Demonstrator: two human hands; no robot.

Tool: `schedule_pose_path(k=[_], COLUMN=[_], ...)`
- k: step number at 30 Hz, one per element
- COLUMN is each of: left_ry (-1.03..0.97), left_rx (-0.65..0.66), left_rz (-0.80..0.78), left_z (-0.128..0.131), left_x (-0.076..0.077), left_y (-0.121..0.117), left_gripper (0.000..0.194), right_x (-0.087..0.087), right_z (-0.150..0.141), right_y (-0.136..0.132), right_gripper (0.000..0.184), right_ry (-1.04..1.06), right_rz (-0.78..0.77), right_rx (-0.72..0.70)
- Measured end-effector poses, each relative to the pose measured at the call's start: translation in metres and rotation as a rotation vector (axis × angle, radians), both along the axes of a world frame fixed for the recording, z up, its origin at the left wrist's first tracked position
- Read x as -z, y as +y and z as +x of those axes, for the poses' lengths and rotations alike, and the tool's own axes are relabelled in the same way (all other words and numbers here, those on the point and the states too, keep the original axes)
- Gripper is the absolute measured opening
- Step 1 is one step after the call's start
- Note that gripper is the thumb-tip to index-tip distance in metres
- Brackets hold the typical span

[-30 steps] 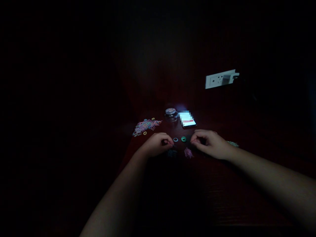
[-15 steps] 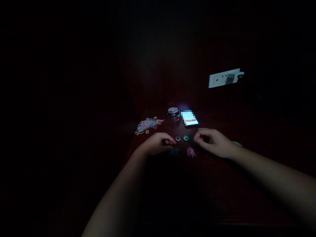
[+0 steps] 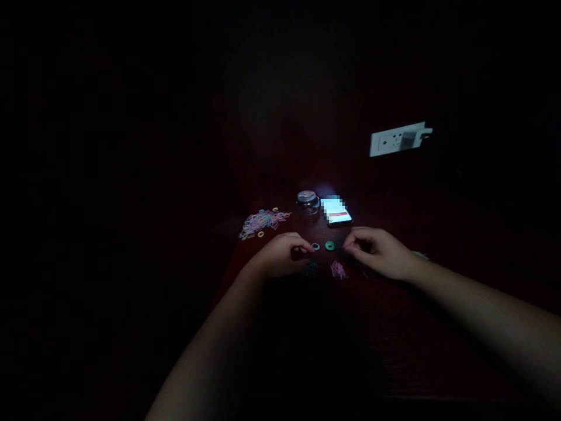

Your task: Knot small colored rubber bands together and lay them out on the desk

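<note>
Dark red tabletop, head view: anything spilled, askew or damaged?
One oddity: the loose multicoloured heap of small bands straggles near the tabletop's left edge, a yellow ring just outside it. Can't tell if spilled; the clear round lidded jar stands upright. No damage visible, but it's dark.

Between the forearms (image 3: pixel 205 351), the near desk (image 3: pixel 381 345) is offering room; the jar (image 3: pixel 307 203) and phone (image 3: pixel 339 216) are blocking the far middle, the loop pile (image 3: pixel 264 222) the left.

Very dark room, dark reddish tabletop (image 3: pixel 394 327), possibly wood, white socket panel (image 3: pixel 397 140) on shadowy wall (image 3: pixel 298 128)
</note>
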State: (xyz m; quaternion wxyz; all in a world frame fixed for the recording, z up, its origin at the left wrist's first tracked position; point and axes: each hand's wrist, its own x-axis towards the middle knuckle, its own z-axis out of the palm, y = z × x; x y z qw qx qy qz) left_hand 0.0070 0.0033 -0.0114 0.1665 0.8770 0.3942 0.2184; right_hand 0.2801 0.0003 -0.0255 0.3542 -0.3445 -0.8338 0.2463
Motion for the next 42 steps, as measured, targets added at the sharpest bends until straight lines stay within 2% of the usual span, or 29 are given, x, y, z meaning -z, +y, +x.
schedule_pose_path(k=[2,4,10,15,24,27,32,42], left_ry=[0.095,0.157,0.18,0.148,0.081,0.073,0.112,0.112], left_rx=[0.053,0.047,0.047,0.106,0.188,0.177,0.071,0.068], left_rz=[0.009,0.006,-0.045,-0.073,-0.104,-0.111,-0.113,-0.168], left_z=[0.006,0.009,0.011,0.014,0.013,0.012,0.009,0.011], left_x=[-0.002,-0.003,-0.004,-0.005,-0.002,-0.002,-0.004,-0.001], left_y=[-0.005,-0.008,-0.007,-0.007,-0.005,-0.006,-0.007,-0.007], left_gripper=[0.04,0.045,0.05,0.031,0.013,0.014,0.036,0.029], right_x=[-0.001,-0.002,-0.004,-0.003,-0.005,-0.003,-0.001,-0.001], right_z=[-0.001,-0.001,-0.002,-0.002,-0.003,-0.003,-0.002,-0.003], right_y=[0.0,-0.001,-0.002,-0.002,-0.004,-0.003,-0.001,-0.001], right_gripper=[0.016,0.017,0.018,0.017,0.015,0.015,0.014,0.016], right_ry=[-0.003,-0.004,-0.01,0.007,0.021,0.016,0.017,0.022], right_rz=[0.005,0.005,-0.007,-0.016,-0.003,0.005,0.012,-0.007], right_rx=[0.0,0.007,0.008,0.009,-0.004,-0.005,-0.008,-0.003])
